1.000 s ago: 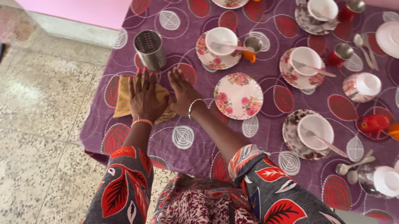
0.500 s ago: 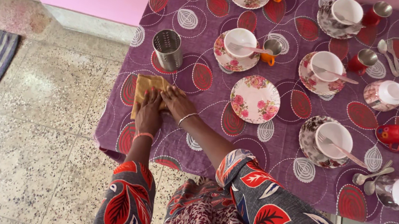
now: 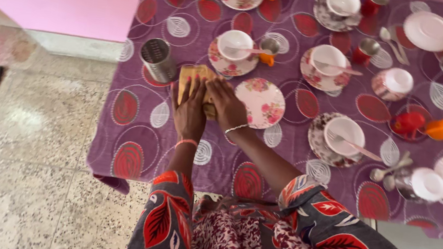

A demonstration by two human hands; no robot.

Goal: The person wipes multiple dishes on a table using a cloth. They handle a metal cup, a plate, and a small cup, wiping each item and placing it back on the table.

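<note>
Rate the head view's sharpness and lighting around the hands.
Head view: soft, even light, no harsh shadows or glare; slight motion softness on left hand, right hand and yellow cloth; the floral plate reads clearly; table edges bow mildly from wide-angle distortion.

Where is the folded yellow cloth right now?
In the head view, the folded yellow cloth lies on the purple patterned tablecloth, pressed under both the left hand and right hand, between the perforated steel cylinder holder and the empty floral plate.

- Folded yellow cloth lies on the cloth-covered desk, under both hands.
- Perforated steel cylinder holder stands left of it.
- Empty flowered round plate sits right.
</note>
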